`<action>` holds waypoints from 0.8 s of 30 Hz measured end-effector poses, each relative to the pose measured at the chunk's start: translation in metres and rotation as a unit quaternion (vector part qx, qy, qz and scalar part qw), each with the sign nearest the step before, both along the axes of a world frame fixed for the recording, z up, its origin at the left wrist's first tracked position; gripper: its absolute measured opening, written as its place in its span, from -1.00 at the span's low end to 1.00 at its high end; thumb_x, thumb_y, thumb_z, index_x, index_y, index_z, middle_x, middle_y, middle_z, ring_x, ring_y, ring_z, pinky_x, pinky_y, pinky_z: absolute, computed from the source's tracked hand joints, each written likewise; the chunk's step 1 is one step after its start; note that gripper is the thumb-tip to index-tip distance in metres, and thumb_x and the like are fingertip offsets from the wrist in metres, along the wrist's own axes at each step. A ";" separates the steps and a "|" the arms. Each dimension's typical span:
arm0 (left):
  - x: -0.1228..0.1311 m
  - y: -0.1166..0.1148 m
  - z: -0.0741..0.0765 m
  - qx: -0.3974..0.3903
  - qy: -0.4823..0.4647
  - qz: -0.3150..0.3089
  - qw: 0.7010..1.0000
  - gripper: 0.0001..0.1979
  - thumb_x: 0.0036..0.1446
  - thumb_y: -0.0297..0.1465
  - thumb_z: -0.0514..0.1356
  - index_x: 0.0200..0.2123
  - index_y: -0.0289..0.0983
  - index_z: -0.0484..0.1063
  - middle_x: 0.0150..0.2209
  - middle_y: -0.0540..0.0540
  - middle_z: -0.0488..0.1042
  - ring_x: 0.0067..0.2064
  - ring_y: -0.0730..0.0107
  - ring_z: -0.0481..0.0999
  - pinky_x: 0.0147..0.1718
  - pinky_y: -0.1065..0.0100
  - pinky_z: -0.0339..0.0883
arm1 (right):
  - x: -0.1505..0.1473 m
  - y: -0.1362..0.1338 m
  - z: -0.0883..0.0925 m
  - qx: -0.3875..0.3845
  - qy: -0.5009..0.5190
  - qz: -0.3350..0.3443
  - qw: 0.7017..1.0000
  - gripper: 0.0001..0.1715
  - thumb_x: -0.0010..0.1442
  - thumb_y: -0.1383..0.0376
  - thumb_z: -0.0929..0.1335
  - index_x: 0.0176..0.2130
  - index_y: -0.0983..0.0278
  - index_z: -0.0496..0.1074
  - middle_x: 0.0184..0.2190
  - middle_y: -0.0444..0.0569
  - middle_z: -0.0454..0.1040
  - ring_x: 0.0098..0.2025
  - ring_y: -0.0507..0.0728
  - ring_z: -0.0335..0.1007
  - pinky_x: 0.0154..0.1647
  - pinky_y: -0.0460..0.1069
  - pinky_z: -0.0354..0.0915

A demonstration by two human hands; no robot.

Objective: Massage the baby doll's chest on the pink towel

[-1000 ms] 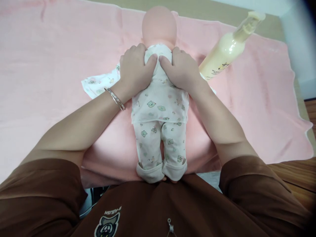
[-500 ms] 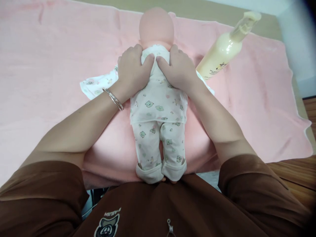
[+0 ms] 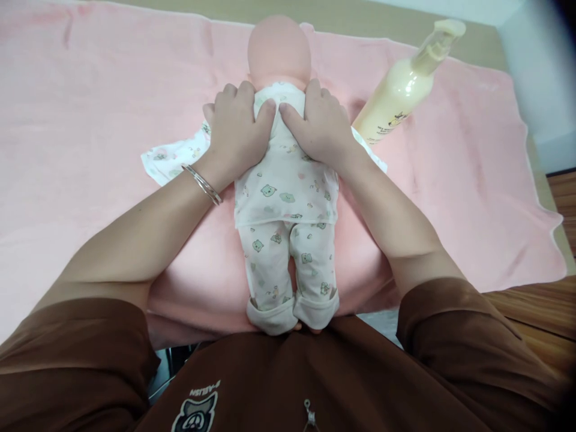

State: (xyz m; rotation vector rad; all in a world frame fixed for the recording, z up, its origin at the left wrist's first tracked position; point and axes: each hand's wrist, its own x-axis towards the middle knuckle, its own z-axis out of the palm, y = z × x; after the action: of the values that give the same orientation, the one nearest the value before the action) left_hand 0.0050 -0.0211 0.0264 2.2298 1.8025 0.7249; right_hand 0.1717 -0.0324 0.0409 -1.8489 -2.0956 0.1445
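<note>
A baby doll (image 3: 288, 174) lies face down on a pink blanket, its bald head away from me and its feet against my shirt. It wears a white top and trousers printed with small green animals. On its left shoulder sits my left hand (image 3: 238, 123), thumb on the upper back and fingers curled over the side. My right hand (image 3: 326, 126) grips the other shoulder the same way, the two thumb tips close together near the collar. The undersides of my fingers are hidden. The top's sleeves spread out beyond both hands.
Just right of my right hand, a pale yellow pump bottle (image 3: 396, 96) stands on the blanket. The pink blanket (image 3: 99, 108) covers most of the table (image 3: 351, 21), whose bare edge shows at the back. Wooden flooring (image 3: 526, 312) appears at lower right.
The doll, hands and bottle all sit slightly further left in the picture. My left hand's fingers look a little more spread; both hands stay on the shoulders.
</note>
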 end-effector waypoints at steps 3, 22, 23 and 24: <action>-0.001 -0.004 0.001 -0.002 0.007 0.004 1.000 -0.67 0.35 -0.19 -0.14 -0.05 -0.17 0.33 -0.05 -0.24 0.35 0.06 0.00 0.27 0.02 -0.03 0.09 | -0.002 -0.001 0.003 -0.010 0.011 -0.012 1.000 -0.50 0.34 -0.08 0.11 -0.02 0.22 0.24 -0.03 0.10 0.38 0.03 0.32 0.28 0.07 0.20 0.26; 0.005 -0.026 0.008 0.094 0.014 -0.073 0.993 -0.69 0.24 -0.46 -0.05 -0.03 -0.21 0.38 0.04 -0.25 0.29 0.07 -0.05 0.25 0.01 0.01 0.15 | -0.011 -0.013 0.011 -0.012 -0.026 -0.026 0.999 -0.45 0.37 -0.03 0.05 -0.01 0.32 0.28 -0.03 0.17 0.34 0.00 0.36 0.23 0.05 0.30 0.22; 0.004 -0.025 0.008 0.090 0.006 -0.073 0.993 -0.72 0.25 -0.44 -0.03 -0.04 -0.20 0.39 0.02 -0.24 0.30 0.06 -0.04 0.26 0.01 0.02 0.14 | -0.013 -0.019 0.014 -0.015 -0.025 -0.023 0.999 -0.44 0.37 -0.03 0.03 -0.01 0.30 0.27 -0.02 0.16 0.35 0.00 0.34 0.22 0.08 0.31 0.22; 0.003 -0.022 0.007 0.083 -0.007 -0.071 0.994 -0.74 0.27 -0.40 -0.02 -0.06 -0.19 0.39 -0.01 -0.23 0.32 0.04 -0.02 0.27 0.01 0.02 0.14 | -0.015 -0.027 0.016 -0.018 -0.017 -0.010 1.000 -0.43 0.36 -0.03 0.01 0.01 0.27 0.27 -0.01 0.15 0.35 0.02 0.34 0.20 0.12 0.31 0.20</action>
State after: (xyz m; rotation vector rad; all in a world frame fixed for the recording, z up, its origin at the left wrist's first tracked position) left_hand 0.0081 -0.0433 0.0332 2.4196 1.6115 0.8880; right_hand 0.1563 -0.0590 0.0572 -1.9047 -2.1104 0.1463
